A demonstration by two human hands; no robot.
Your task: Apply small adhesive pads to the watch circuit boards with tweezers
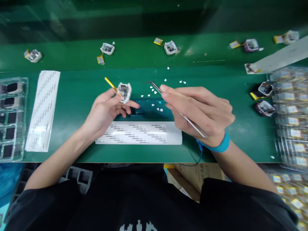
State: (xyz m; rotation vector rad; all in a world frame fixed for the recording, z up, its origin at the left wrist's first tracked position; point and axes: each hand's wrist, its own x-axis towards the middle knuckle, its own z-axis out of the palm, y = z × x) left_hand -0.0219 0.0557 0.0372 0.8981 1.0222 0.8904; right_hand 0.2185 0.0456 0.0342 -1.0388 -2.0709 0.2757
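Near the front edge of the green bench (72, 106), a printed white sheet (139, 134). Beyond it — metal tweezers (192, 125) pinched in the right hand (202, 110), tip near small white stickers (161, 110). Grasped by fingertips of the left hand (103, 109), above the bench — a white casing (124, 92) with yellow battery (110, 84). Farthest, more casings (170, 47).

Room lies between the left hand (106, 108) and leftmost white sheet (43, 110); stacked trays (279, 136) block the right.

Green bench (72, 106) carried a printed white sheet (144, 133), tiny white pieces (165, 80) (scattered), open housings (265, 108) and a clear tray (24, 96).
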